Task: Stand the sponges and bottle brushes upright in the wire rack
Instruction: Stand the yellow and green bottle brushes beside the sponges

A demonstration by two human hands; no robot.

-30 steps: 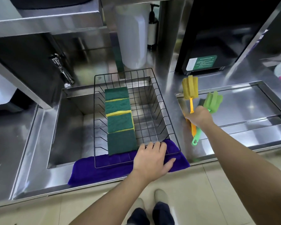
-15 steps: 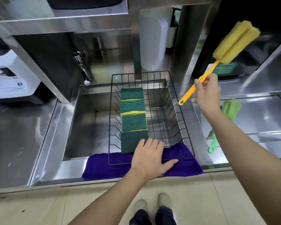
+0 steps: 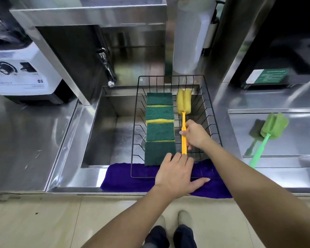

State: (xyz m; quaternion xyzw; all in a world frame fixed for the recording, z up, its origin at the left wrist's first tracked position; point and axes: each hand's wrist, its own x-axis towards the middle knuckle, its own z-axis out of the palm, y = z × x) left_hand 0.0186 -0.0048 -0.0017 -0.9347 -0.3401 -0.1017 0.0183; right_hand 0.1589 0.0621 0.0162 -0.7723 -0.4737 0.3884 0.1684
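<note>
Nearest to the person, a deep purple cloth [image 3: 125, 178] lies over the front edge of the stainless steel bench [image 3: 25, 140], running along the near lip of the sunken steel sink [image 3: 100, 133]. The left hand [image 3: 175, 173] rests flat and open on that cloth, fingers spread, its fingertips up against the front rail of the black wire rack [image 3: 170, 77], holding nothing.

The rack sits over the right part of the sink, its near edge on the cloth. Inside, along its left side, four green-and-yellow scouring sponges [image 3: 159, 131] stand on edge in a row from front to back, touching one another.

Just right of the sponges, the right hand [image 3: 195, 134] is closed around the orange handle of the yellow foam bottle brush [image 3: 183, 104]. The brush is inside the rack, foam head toward the back wall, handle end near the front rail close to the left fingertips. Whether its end touches the rack floor, I cannot tell.

Well off to the right, the green foam bottle brush [image 3: 272, 127] lies on the recessed steel tray [image 3: 293, 111] set into the bench, head pointing away.

At the far left of the bench stands a white machine with dials [image 3: 20, 74].
</note>
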